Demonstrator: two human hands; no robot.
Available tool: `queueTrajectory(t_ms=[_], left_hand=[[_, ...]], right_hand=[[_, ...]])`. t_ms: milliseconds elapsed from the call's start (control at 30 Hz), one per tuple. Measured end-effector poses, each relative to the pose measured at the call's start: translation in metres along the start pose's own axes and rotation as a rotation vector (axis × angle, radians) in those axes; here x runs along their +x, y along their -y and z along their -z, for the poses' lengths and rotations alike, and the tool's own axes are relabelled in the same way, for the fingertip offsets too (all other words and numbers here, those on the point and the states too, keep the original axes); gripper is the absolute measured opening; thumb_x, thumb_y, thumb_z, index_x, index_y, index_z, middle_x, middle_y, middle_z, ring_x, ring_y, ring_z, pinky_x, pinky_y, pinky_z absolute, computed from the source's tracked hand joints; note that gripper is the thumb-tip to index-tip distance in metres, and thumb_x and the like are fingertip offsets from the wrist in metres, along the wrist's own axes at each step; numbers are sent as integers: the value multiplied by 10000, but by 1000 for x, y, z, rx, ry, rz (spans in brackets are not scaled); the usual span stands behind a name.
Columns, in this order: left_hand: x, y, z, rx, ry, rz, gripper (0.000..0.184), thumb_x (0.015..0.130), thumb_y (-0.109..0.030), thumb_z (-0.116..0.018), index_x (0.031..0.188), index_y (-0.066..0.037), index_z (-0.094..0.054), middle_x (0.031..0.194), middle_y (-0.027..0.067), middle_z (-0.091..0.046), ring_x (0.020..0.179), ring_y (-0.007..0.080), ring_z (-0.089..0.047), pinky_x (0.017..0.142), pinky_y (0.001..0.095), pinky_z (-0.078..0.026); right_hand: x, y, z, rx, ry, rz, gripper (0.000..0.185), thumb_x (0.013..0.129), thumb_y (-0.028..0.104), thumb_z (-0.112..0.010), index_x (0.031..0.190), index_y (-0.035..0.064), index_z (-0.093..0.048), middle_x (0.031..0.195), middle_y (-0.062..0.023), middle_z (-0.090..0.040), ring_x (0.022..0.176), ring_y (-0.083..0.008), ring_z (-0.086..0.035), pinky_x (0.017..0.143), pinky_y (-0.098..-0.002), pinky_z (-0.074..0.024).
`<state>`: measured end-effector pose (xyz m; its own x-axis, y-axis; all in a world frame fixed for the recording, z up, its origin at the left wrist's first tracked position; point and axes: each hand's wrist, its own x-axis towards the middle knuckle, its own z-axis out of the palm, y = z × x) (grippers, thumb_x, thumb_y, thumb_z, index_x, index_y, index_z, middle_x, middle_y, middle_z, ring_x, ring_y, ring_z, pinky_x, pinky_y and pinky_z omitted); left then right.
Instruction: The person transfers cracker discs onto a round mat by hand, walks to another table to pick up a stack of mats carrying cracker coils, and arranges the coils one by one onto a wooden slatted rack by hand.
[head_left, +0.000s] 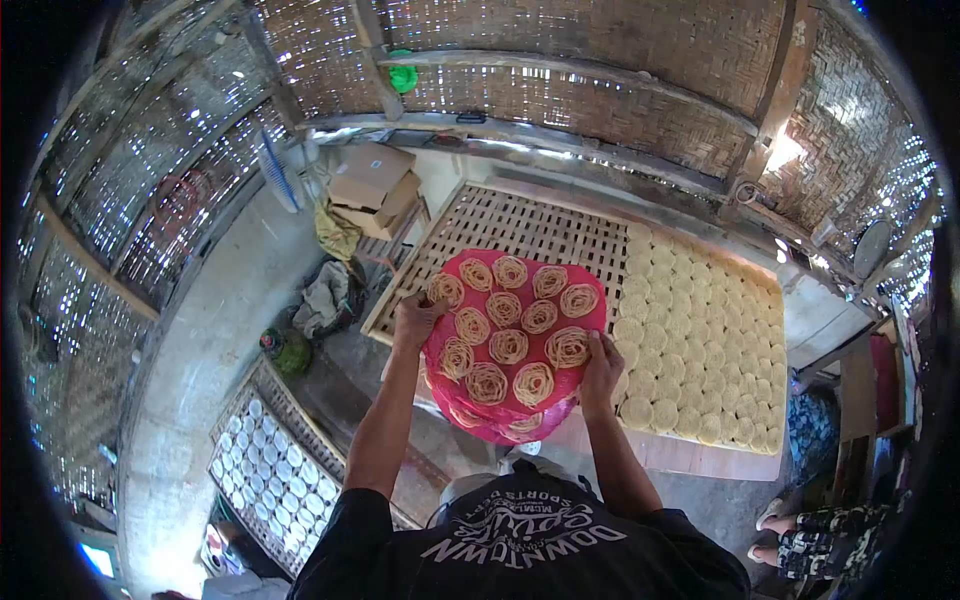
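My left hand (415, 320) grips the left edge of a bright pink sheet (538, 352), fingers closed on its rim. On the opposite edge, my right hand (602, 372) pinches the sheet beside a nest. Several pale, coiled noodle nests (508, 346) lie spread over the sheet, which is held roughly level in front of my body. Beneath its near edge shows another pink layer (460, 425) with more nests, mostly hidden. Just beyond the sheet is a slatted woven bamboo rack (520, 225); its right part is covered by close rows of yellowish round nests (700, 340).
At lower left, a second rack (325, 450) carries white round pieces (270, 470). Cardboard boxes (375, 185) and a green container (288, 352) stand at the left. Another person's legs (830, 540) show at lower right. Woven bamboo walls (560, 110) surround the space.
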<state>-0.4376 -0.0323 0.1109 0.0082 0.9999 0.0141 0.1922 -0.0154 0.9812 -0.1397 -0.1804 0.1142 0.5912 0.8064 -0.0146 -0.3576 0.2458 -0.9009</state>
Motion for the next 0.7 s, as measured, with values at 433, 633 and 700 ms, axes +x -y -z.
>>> queueTrajectory(t_ms=[433,633,700], left_hand=[[82,109,-35,742,-83,-214,372,761,-187,-753,1114,-105,-666,1072,132,-638,1023,336,-598,865,434,-512],[102,108,-43,851,64,-230,392,655,-331,-828,983,-146,-718,1067,100,-617,1093,298,-551,919,431,-477],[106,100,-41,906,131,-223,388,655,-355,-821,957,-133,-722,1049,103,-615,1073,314,-550,907,433,-481]], right_hand=[[-7,-101,38,-791,-200,37,354,920,200,-628,1210,1,-594,1070,-150,-663,872,-217,-652,731,-348,-524],[-8,-103,0,-837,-169,29,319,904,182,-652,1160,-6,-618,1031,-150,-668,903,-232,-651,769,-346,-518],[-10,-105,-9,-871,-172,15,302,900,182,-655,1137,-4,-630,1015,-151,-670,907,-244,-653,779,-349,-516]])
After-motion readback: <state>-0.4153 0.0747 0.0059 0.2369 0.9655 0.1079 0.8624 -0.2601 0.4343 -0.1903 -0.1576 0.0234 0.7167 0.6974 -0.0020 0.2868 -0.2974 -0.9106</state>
